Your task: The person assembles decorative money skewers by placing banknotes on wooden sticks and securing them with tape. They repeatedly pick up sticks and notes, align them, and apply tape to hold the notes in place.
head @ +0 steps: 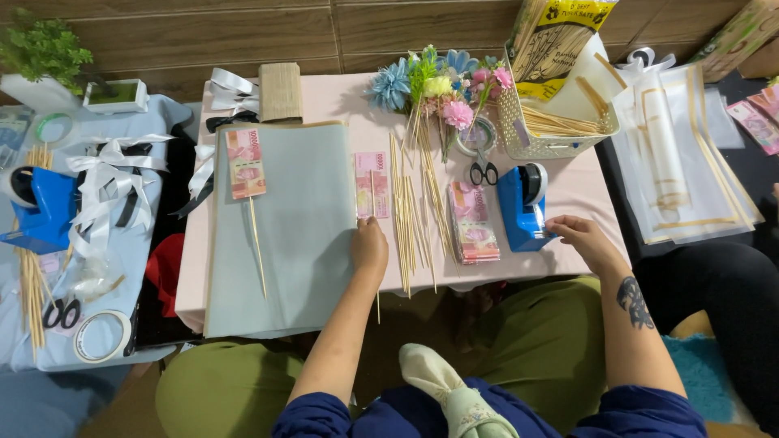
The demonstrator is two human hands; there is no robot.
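Observation:
My left hand (370,248) rests on the lower end of a pink banknote (372,185) laid over a thin wooden skewer, at the right edge of a pale grey-blue paper sheet (284,235). My right hand (578,235) touches the base of a blue tape dispenser (522,206), fingers at its front. Another banknote on a skewer (246,165) lies on the sheet's upper left. A stack of pink banknotes (473,223) sits between my hands, beside a row of loose skewers (412,211).
Artificial flowers (442,85) and small black scissors (484,173) lie at the table's back. A white basket (552,122) holds skewers. Clear wrapping sheets (682,154) lie to the right. On the left, a second blue dispenser (40,207), white ribbons (109,191), a tape roll (101,335).

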